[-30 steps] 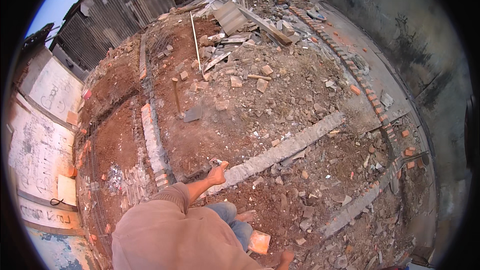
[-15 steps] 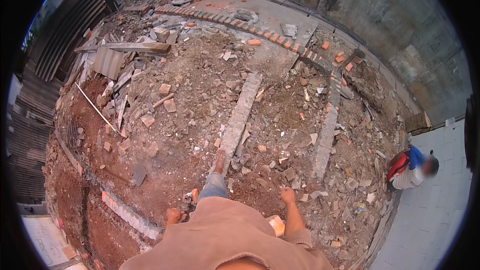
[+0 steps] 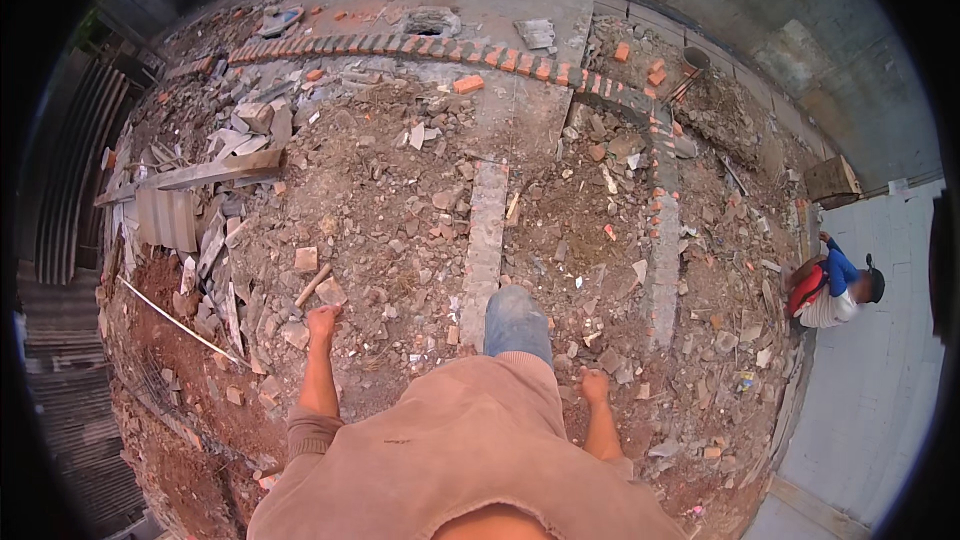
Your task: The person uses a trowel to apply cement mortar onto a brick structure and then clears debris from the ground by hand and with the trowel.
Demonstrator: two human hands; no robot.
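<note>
My left hand [image 3: 323, 320] is out in front at the left, over the rubble. Its fingers look curled closed, with nothing visible in them. Nearest to it lie a short wooden stick [image 3: 313, 285] and broken brick pieces [image 3: 330, 291], not touched. My right hand [image 3: 594, 385] hangs beside my body at the right, also curled closed and apparently bare. Between the hands my bent knee in blue jeans [image 3: 517, 323] covers part of a narrow concrete strip [image 3: 487, 230].
A second concrete strip [image 3: 664, 270] runs at the right, joining a curved brick course [image 3: 400, 45]. Planks [image 3: 210, 170] and corrugated sheet [image 3: 165, 220] lie at the left. A person [image 3: 828, 292] with a red bag is by the pale wall [image 3: 865, 380] on the right.
I have moved forward along the concrete strip. My left hand has swung forward and up; my right hand has drawn back slightly. A knee now shows where a bare foot was visible.
</note>
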